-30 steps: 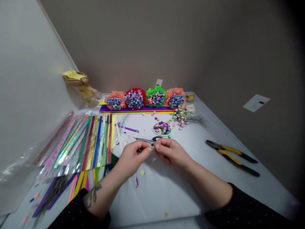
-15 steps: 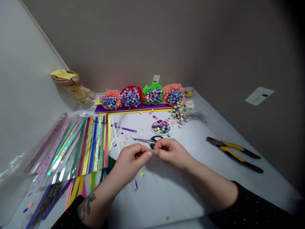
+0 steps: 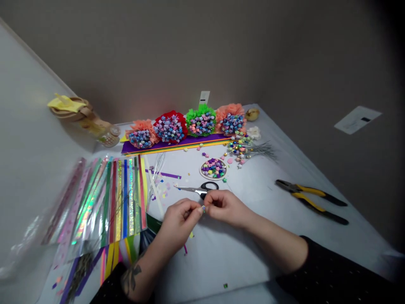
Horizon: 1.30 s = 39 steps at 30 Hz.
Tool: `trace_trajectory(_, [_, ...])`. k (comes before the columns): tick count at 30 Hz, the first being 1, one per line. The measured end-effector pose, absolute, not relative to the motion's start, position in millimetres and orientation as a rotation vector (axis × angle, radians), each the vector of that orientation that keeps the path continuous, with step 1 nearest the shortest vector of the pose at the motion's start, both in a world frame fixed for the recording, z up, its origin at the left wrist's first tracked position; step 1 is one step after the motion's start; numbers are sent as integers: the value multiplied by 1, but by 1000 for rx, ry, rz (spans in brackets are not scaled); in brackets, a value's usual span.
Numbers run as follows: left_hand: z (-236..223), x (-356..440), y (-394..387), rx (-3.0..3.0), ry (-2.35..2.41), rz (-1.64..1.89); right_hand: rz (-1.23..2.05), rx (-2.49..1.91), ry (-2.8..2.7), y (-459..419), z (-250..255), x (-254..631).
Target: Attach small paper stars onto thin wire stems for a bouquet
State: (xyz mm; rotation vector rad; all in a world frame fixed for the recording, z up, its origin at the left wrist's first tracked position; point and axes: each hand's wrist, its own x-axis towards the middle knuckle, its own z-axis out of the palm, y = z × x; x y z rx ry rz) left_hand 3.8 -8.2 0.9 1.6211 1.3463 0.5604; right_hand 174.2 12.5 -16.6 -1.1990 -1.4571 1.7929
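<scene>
Four ruffled bouquets [image 3: 171,128] of tiny stars sit, apparently finished, along the back of a white desk [image 3: 240,257]; more stars [image 3: 214,168] fill a round dish [image 3: 200,169] nearer the front. Shiny strips [image 3: 113,198] lie at the left, looking unused. Just in front of the scissors [image 3: 204,191], the left hand [image 3: 182,219] and right hand [image 3: 229,210] pinch one small shiny piece [image 3: 203,208] between nearly closed fingertips. It seems unfinished, though it is too small to make out clearly.
</scene>
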Motion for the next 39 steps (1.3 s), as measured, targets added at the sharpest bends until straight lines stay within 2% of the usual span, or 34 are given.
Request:
trace_trajectory(6, [-11,1,-5,1736,1410,591,1659,-1258,-1535,12,-16,171])
trace_trajectory(15, [-7,-1,-7,1870,1363,595,1814,-1291,-1359,9,-21,171])
trace_trajectory(24, [-8,-6,-4,2074,1137,845,2009,-1188,-1273,16,-15,177])
trace_trajectory(29, [-7,-5,-4,2112,1185,889,2061,-1173,-1204,15,-13,176])
trace_trajectory(39, [-11,-5,-5,2238,1217,957,1894,-1234,-1301,13,-16,175])
